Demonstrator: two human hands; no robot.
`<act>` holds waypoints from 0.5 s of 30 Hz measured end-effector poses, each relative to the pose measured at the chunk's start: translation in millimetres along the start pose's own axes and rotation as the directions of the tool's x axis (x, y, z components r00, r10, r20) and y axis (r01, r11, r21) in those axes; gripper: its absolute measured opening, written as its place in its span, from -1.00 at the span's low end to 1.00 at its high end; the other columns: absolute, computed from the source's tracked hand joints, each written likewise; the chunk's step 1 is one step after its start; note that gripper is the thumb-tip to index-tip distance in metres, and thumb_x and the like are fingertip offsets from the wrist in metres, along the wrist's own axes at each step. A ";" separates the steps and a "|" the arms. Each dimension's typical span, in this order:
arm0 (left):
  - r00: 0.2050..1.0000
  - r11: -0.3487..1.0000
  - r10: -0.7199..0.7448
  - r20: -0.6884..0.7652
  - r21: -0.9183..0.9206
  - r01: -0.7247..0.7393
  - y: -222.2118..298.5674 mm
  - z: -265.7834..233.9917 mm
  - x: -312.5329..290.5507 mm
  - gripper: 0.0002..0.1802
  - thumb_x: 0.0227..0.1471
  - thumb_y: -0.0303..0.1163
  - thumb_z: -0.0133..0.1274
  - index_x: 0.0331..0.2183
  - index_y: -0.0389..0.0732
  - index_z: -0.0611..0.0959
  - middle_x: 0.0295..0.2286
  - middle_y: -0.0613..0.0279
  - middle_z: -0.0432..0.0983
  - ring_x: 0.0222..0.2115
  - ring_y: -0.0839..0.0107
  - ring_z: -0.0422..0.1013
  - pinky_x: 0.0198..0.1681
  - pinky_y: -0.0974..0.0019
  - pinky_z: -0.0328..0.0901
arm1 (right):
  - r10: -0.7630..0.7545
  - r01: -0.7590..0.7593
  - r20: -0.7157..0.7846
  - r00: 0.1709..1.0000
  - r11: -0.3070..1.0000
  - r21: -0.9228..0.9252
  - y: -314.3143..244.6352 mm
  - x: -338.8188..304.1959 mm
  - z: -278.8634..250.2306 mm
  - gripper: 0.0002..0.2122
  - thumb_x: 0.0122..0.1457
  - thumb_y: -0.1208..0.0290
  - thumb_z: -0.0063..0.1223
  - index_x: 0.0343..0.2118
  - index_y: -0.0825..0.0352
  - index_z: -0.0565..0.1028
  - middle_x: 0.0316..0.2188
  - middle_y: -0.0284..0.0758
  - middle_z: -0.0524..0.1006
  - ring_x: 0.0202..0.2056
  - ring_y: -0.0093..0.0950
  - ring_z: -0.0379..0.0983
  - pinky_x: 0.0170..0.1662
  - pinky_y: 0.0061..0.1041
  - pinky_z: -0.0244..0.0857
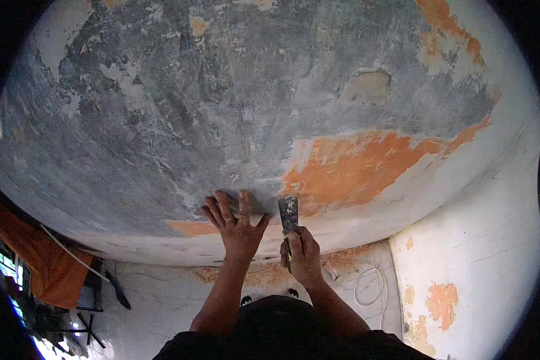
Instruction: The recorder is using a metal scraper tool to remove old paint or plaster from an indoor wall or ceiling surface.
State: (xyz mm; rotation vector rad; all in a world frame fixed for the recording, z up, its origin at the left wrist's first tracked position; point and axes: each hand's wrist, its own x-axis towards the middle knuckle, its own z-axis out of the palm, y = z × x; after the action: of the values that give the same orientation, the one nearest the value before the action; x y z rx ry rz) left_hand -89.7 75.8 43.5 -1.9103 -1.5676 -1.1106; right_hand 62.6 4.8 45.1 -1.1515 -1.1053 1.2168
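In front of me stands a wall (180, 108) with bare grey plaster, white remnants and a large patch of orange paint (354, 171). My left hand (237, 222) lies against its lower part, fingers spread, holding nothing. Close by on the right, my right hand (303, 252) is wrapped round the handle of a scraper (288, 213). The scraper's broad, stained blade points up, its edge at the lower left border of the orange patch. Part of the handle is hidden by my fingers.
Orange flakes (366, 249) lie along the foot of the wall. A white cable (378, 288) loops on the floor at right, before a side wall (462, 252) with peeling patches. At left hang an orange cloth (48, 264) and a pale pole (72, 252), near dark clutter.
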 end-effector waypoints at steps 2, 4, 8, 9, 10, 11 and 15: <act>1.000 1.000 0.006 -0.011 0.008 -0.006 0.8 0.7 -3.9 0.24 -0.32 0.08 0.35 0.26 0.01 -0.02 0.23 -0.27 -0.38 0.22 -0.37 -0.41 0.16 -0.45 -0.28 | -0.051 0.051 0.007 0.999 0.999 0.014 -5.9 3.2 1.0 -0.74 0.33 0.22 -0.23 -0.29 0.36 0.32 -0.70 -0.37 0.34 -0.74 -0.60 0.24 -0.67 -0.57 0.16; 1.000 1.000 0.010 -0.026 0.021 -0.009 1.9 0.1 -6.8 0.24 -0.32 0.08 0.35 0.26 0.01 -0.02 0.23 -0.27 -0.38 0.22 -0.37 -0.40 0.16 -0.45 -0.28 | 0.009 -0.009 0.004 1.000 1.000 -0.009 6.3 -2.3 1.3 -0.73 0.33 0.21 -0.25 -0.29 0.37 0.32 -0.71 -0.38 0.33 -0.75 -0.60 0.24 -0.67 -0.57 0.16; 1.000 0.999 -0.018 -0.018 -0.042 0.018 4.3 1.9 -3.2 0.16 -0.28 0.07 0.33 0.25 0.09 0.04 0.23 -0.24 -0.35 0.21 -0.41 -0.37 0.14 -0.50 -0.28 | 0.020 -0.021 0.029 0.999 0.999 0.034 -20.7 0.4 2.4 -0.71 0.34 0.18 -0.26 -0.28 0.36 0.33 -0.71 -0.37 0.34 -0.75 -0.61 0.24 -0.67 -0.56 0.16; 1.000 0.999 -0.023 -0.015 -0.048 0.022 4.0 -0.8 -3.4 0.16 -0.28 0.07 0.33 0.25 0.10 0.04 0.23 -0.24 -0.36 0.21 -0.41 -0.37 0.14 -0.50 -0.28 | -0.015 0.013 0.021 1.000 0.997 0.072 -27.7 0.0 4.9 -0.71 0.33 0.18 -0.26 -0.28 0.36 0.33 -0.71 -0.37 0.34 -0.75 -0.61 0.25 -0.68 -0.56 0.16; 1.000 0.999 -0.016 -0.023 -0.051 0.015 3.9 0.4 -1.4 0.16 -0.28 0.07 0.33 0.25 0.10 0.04 0.23 -0.24 -0.36 0.21 -0.41 -0.37 0.14 -0.50 -0.28 | -0.035 0.034 0.021 0.999 0.998 0.055 -17.4 3.0 1.6 -0.70 0.33 0.17 -0.24 -0.29 0.36 0.33 -0.70 -0.36 0.35 -0.75 -0.60 0.25 -0.67 -0.56 0.17; 1.000 0.998 -0.020 -0.024 -0.052 0.018 4.6 1.5 -2.4 0.16 -0.29 0.07 0.33 0.25 0.10 0.04 0.23 -0.24 -0.37 0.21 -0.40 -0.37 0.14 -0.50 -0.29 | -0.046 0.045 0.017 0.999 0.997 0.057 -0.8 2.7 -2.1 -0.70 0.33 0.17 -0.24 -0.29 0.36 0.33 -0.70 -0.36 0.35 -0.75 -0.60 0.25 -0.67 -0.56 0.17; 0.999 1.000 -0.007 -0.050 -0.010 0.006 2.8 0.4 -8.1 0.17 -0.29 0.08 0.33 0.25 0.06 0.04 0.24 -0.24 -0.37 0.22 -0.37 -0.36 0.14 -0.50 -0.29 | 0.051 -0.050 0.017 0.999 0.997 -0.053 -10.1 -5.8 0.4 -0.68 0.32 0.14 -0.25 -0.31 0.36 0.33 -0.68 -0.36 0.37 -0.74 -0.59 0.26 -0.67 -0.56 0.17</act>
State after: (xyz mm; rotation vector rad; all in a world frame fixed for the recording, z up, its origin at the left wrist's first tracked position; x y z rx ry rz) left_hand -87.3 70.4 37.3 -1.8707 -1.5453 -1.1619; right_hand 62.9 -1.1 55.2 -1.2176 -1.1337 1.2458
